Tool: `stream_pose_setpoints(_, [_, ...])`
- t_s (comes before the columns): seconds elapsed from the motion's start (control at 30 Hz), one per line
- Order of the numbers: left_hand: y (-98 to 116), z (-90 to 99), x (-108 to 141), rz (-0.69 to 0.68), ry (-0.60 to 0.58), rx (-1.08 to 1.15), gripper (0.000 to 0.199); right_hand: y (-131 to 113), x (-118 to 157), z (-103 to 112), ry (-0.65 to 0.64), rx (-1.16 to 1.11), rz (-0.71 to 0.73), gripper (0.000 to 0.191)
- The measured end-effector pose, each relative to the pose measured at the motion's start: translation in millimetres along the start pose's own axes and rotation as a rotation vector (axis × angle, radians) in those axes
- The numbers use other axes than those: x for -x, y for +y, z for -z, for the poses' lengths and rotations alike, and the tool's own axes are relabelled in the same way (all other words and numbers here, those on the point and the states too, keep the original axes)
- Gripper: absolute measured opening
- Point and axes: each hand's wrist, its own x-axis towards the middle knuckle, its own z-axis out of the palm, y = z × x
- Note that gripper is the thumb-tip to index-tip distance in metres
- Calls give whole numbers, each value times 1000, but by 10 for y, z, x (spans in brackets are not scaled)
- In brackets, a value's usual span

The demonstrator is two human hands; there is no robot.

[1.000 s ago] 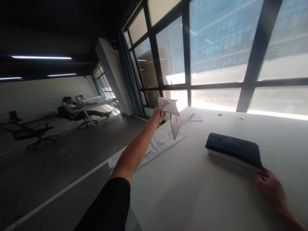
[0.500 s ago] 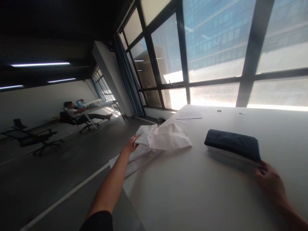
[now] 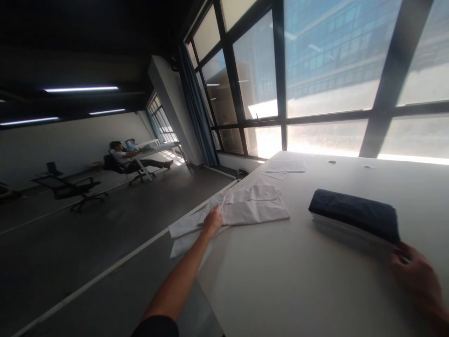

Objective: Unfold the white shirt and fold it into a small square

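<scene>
A crumpled white cloth (image 3: 254, 206) lies at the left edge of the white table (image 3: 287, 276), part of it hanging over the side. My left hand (image 3: 213, 220) is closed on the near left part of this cloth. Farther right sits a folded stack with a dark navy cloth (image 3: 354, 210) on top and white layers beneath. My right hand (image 3: 416, 271) is at the stack's near right corner, its fingers pinched on that corner.
Thin white sheets (image 3: 286, 166) lie at the table's far left corner. Behind the table are large windows (image 3: 326, 61). Across the floor to the left, a person (image 3: 122, 157) sits in a chair by another desk, with a second person beyond. An unoccupied office chair (image 3: 75, 187) stands nearer.
My left hand has moved right with its part of the white cloth, which now lies flatter on the table. The view has turned slightly left. My right hand stays at the stack's corner.
</scene>
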Motion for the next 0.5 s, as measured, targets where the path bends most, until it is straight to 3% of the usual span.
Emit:
stream_pose_setpoints(0.1, [-120, 364, -203, 48, 128, 57, 41, -1, 6, 1, 5, 20, 3, 71])
stream_pose_setpoints(0.27, [-484, 1003, -373, 200, 378, 135, 50, -7, 20, 2, -6, 23, 11, 74])
stream_pose_setpoints(0.37, [-751, 1122, -224, 321, 489, 154, 53, -3, 9, 4, -16, 56, 0, 76])
stream_pose_setpoints(0.5, [-957, 1035, 19, 390, 655, 99, 59, 47, -21, -18, -10, 70, 32, 77])
